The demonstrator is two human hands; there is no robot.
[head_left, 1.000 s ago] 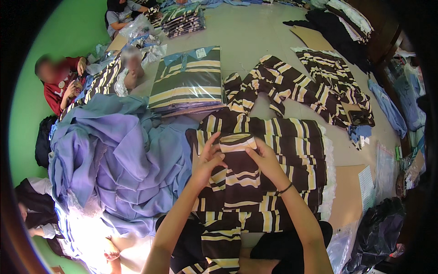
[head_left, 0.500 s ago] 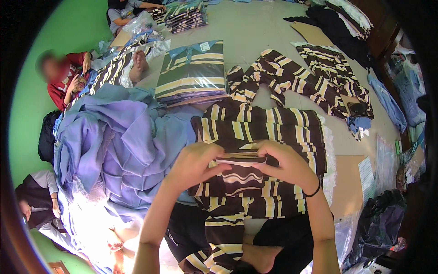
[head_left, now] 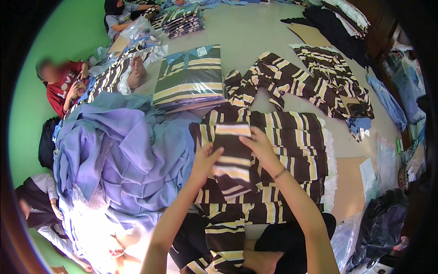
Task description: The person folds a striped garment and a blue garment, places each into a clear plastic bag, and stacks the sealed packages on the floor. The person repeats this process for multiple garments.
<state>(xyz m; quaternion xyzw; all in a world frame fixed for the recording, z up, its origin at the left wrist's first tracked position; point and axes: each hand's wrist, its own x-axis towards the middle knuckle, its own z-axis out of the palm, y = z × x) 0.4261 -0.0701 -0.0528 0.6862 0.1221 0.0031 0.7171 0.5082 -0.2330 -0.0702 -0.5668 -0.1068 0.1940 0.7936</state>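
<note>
Both my hands grip a flattened brown, white and yellow striped sleeve (head_left: 233,148) above a spread garment of the same stripes (head_left: 292,171). My left hand (head_left: 206,160) pinches its left edge, thumb on top. My right hand (head_left: 258,142), with a dark band at the wrist, is closed on the upper right edge, thumb on the face of the cloth. The top end of the sleeve points away from me, and its lower end hangs toward the garment. The undersides of my fingers are hidden by the cloth.
A blue-purple cloth heap (head_left: 123,150) lies left, beside a stack of bagged folded garments (head_left: 187,80). More striped clothing (head_left: 283,75) lies beyond. Cardboard (head_left: 349,182) and a black plastic bag (head_left: 381,223) are at right. Other people (head_left: 68,86) sit along the left wall.
The sleeve has turned from its open end facing me to lying flat and lengthwise. Both hands have moved farther away from me, my right hand shifting up and left.
</note>
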